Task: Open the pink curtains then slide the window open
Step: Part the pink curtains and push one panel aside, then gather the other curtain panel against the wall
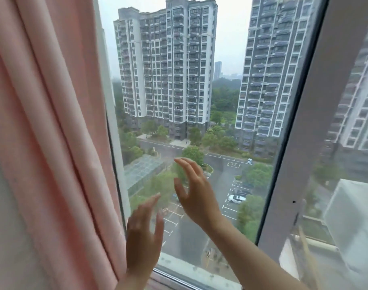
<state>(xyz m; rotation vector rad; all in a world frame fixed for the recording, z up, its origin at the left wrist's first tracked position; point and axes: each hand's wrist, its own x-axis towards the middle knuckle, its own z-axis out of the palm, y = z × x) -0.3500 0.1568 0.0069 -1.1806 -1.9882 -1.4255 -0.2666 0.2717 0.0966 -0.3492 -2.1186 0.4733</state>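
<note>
The pink curtain (49, 132) hangs bunched in folds along the left side, leaving the window pane (210, 80) uncovered. My left hand (142, 239) is raised in front of the lower pane next to the curtain's edge, fingers spread, holding nothing. My right hand (196, 191) is a little higher and to the right, also with fingers apart, close to the glass. I cannot tell whether either hand touches the pane. A thick grey vertical window frame (304, 143) runs down the right of this pane.
The lower window rail (191, 275) crosses the bottom. A second pane (350, 164) lies right of the grey frame. Through the glass are tall apartment blocks, trees and a car park far below.
</note>
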